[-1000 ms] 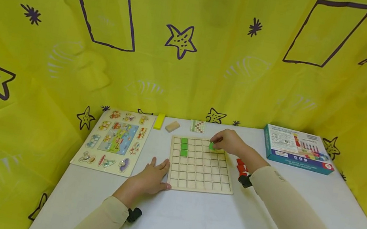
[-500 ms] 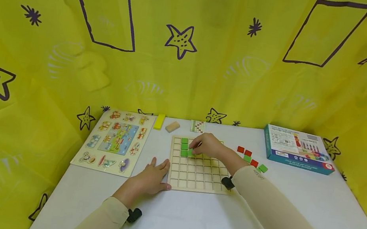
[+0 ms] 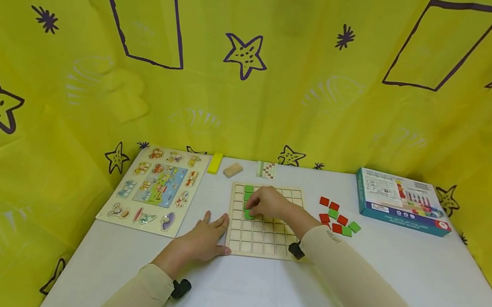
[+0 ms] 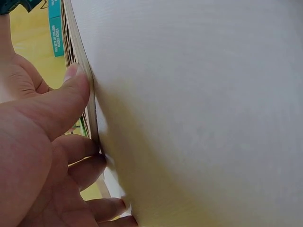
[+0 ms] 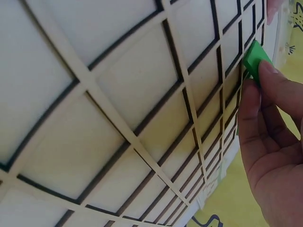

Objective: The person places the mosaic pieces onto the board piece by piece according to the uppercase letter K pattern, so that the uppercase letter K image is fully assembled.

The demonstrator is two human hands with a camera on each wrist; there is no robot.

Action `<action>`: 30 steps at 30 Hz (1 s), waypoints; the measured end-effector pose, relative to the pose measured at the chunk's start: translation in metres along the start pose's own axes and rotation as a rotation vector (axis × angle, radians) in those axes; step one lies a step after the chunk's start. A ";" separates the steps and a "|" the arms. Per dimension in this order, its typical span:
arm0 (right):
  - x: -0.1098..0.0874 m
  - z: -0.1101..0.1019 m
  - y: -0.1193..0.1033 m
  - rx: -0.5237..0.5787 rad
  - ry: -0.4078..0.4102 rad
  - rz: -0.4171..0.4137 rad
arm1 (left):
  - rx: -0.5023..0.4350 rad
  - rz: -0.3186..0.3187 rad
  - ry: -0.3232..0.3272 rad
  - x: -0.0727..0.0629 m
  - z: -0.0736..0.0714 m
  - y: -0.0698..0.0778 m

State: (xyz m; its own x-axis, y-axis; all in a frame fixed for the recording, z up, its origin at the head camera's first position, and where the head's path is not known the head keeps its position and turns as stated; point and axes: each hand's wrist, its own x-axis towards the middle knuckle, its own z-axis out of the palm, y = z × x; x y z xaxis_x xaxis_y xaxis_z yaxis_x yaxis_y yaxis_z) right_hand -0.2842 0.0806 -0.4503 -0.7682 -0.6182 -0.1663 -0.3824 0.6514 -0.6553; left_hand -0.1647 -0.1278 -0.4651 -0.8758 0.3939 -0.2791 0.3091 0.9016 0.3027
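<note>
A wooden grid board [image 3: 262,250] lies on the table in the head view. Green square tiles [image 3: 249,189] fill cells in its second column at the back; my right hand partly covers that column. With thumb and fingers, the right hand [image 3: 269,203] pinches another green tile [image 5: 255,59], tilted at the grid in the right wrist view. My left hand [image 3: 200,240] rests at the board's left edge, fingers spread. Its thumb [image 4: 75,87] touches the board's edge in the left wrist view.
Loose red tiles [image 3: 324,201] and green tiles [image 3: 354,226] lie right of the board. A picture puzzle [image 3: 111,213] is at left. Behind the board are a yellow block [image 3: 215,163], a wooden block [image 3: 232,169] and a pattern card [image 3: 267,170]. A box [image 3: 404,203] stands back right.
My right hand has carried the green tile from the board's back right to the second column, leftward and then nearer me. The left hand has stayed at the board's edge.
</note>
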 end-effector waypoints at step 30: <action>-0.002 0.012 0.012 -0.068 -0.001 -0.126 | -0.019 -0.008 -0.001 0.001 0.003 0.001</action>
State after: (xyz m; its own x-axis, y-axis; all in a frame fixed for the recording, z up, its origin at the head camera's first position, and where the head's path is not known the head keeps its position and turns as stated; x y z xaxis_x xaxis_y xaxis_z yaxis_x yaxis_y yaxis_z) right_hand -0.2813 0.0842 -0.4661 -0.7115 -0.6973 -0.0866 -0.5098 0.5970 -0.6194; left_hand -0.1649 -0.1262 -0.4677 -0.8779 0.3866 -0.2824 0.2949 0.9013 0.3173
